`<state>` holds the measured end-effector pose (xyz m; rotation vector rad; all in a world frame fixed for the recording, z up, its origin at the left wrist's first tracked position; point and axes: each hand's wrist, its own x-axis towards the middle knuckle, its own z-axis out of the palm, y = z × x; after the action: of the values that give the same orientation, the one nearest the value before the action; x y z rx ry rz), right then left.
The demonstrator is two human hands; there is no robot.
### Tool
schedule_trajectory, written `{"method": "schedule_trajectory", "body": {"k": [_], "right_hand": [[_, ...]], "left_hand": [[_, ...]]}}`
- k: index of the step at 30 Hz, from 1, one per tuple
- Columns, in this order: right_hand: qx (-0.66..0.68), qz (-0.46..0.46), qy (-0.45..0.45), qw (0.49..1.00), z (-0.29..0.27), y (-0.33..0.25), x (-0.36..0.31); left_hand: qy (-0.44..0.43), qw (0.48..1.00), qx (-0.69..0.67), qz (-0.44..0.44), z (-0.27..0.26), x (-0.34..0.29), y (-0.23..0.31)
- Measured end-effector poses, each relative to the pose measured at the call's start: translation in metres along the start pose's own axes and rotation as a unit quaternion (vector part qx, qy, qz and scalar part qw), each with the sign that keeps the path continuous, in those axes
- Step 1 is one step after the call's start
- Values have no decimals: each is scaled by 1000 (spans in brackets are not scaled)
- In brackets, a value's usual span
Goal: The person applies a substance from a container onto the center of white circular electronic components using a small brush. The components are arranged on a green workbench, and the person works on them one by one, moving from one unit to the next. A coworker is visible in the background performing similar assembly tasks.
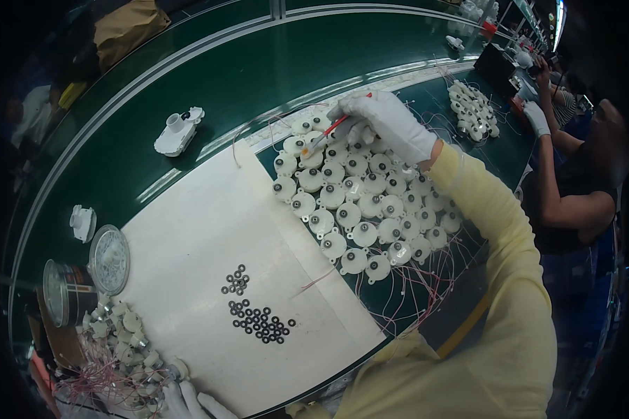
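Note:
My right hand point(388, 122), in a white glove and yellow sleeve, is closed around a thin red-handled brush point(334, 128). The brush tilts down to the left, its pale tip over the far-left part of a cluster of round white motors point(349, 213). Each motor has a dark centre piece, and pink and white wires trail from the near side. At the lower edge my gloved left hand point(192, 403) rests beside a heap of loose white motors point(122, 342), fingers stretched out and partly cut off. Small black rings point(258, 325) lie scattered on a white sheet point(189, 230).
Left of the sheet stand a clear jar point(66, 290) and a round lid point(110, 260). White housings point(179, 133) sit on the green conveyor belt point(258, 56) beyond. At the right, a co-worker point(566, 181) works near another motor cluster point(472, 110).

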<state>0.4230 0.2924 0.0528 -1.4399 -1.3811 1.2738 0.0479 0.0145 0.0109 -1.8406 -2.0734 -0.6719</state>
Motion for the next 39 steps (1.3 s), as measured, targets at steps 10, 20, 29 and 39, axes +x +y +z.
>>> {"method": "schedule_trajectory", "body": {"k": [10, 20, 29, 39], "right_hand": [[-39, -1, 27, 999, -8, 6, 2], [10, -64, 30, 997, -23, 2, -12], [-3, -84, -7, 996, -4, -4, -34], [-89, -110, -39, 989, 7, 3, -43]], "left_hand": [[1, 1000, -23, -14, 3, -5, -8], [-13, 1000, -7, 3, -2, -1, -4], [-15, 1000, -8, 13, -1, -5, -11], [-21, 999, -2, 32, -3, 0, -10]]}}
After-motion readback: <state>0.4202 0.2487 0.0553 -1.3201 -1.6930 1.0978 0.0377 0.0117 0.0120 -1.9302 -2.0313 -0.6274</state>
